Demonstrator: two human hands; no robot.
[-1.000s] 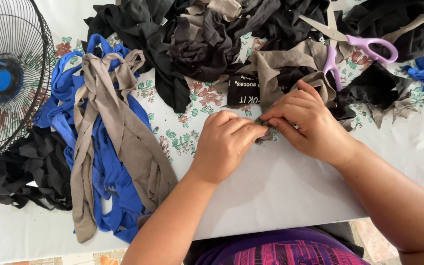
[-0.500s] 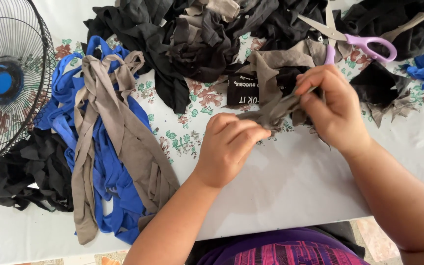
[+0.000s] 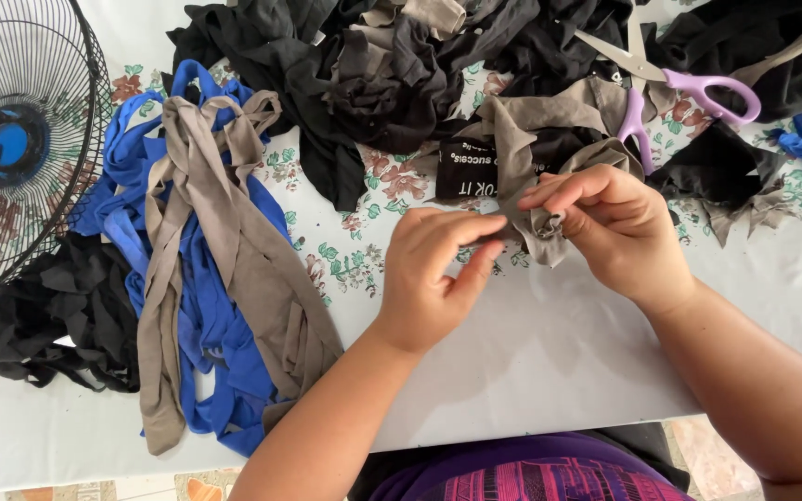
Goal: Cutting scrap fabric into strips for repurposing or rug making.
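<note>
Currently, both my hands work one grey-brown fabric scrap (image 3: 538,227) just above the bare white stretch of the tablecloth (image 3: 549,343).

My right hand (image 3: 616,232) is closed on the scrap, thumb and fingers pinching its bunched end; my left hand (image 3: 433,274) is loosely curled, fingertips meeting the scrap from the other side, thumb free below. Just beyond the scrap lies a black piece with white lettering (image 3: 465,174), partly under a grey-brown strip. Farther beyond it sits the heap of black and grey cloth (image 3: 392,74), with purple-handled scissors (image 3: 675,88) resting to the heap's right. Left of the scrap, well apart, lie long blue and grey-brown strips (image 3: 206,269), then black rags (image 3: 58,315) and a fan grille (image 3: 20,139).
</note>
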